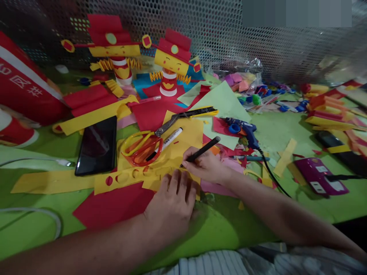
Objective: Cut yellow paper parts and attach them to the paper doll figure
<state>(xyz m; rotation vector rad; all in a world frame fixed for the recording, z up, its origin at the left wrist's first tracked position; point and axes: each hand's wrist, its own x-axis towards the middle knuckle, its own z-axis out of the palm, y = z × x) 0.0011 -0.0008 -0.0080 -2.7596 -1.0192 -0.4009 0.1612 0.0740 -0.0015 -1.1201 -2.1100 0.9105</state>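
My right hand (205, 164) grips a black pen (204, 149), its tip down on yellow paper near my left fingertips. My left hand (174, 198) lies flat with fingers spread, pressing on a yellow paper strip (122, 180). Round shapes and a red dot show along this strip. Under it are a larger yellow sheet (190, 131) and a red sheet (114, 206). Just beyond my hands lie scissors (146, 147) with yellow and red handles, a white marker (172, 137) and a black and yellow stapler (200, 112).
Two paper figures (114, 42) with red hats stand at the back. A black phone (97, 147) lies left. Rightward are a blue glue gun (249, 131) with a cord, a purple power socket (319, 175) and paper scraps. A red bag (28, 80) stands far left.
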